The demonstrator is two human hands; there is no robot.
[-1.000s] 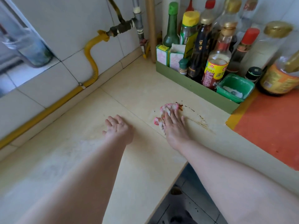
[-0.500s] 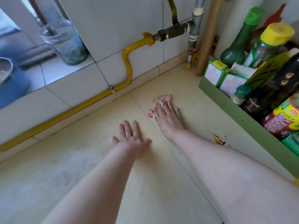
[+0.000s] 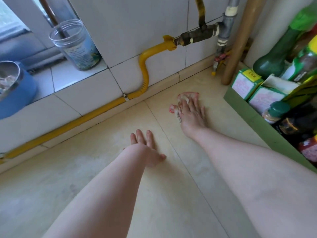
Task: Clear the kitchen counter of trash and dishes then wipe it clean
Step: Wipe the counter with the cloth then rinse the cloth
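Note:
A small pink and white cloth (image 3: pixel 188 96) lies on the beige counter (image 3: pixel 96 172), near the back wall and left of the green tray. My right hand (image 3: pixel 193 115) presses flat on the cloth, fingers spread over it, covering most of it. My left hand (image 3: pixel 145 148) rests palm down on the bare counter, closer to me and to the left, with nothing under it. The counter surface around my left hand looks wet and streaked.
A green tray (image 3: pixel 253 117) of sauce bottles and small boxes stands along the right. A yellow gas pipe (image 3: pixel 103 110) runs along the wall base. A clear jar (image 3: pixel 75 45) and a blue pot (image 3: pixel 15 93) sit on the window ledge at left.
My right hand has slid the cloth away from the brown sauce stain toward the back wall. My left hand stayed flat on the counter. The view has swung left.

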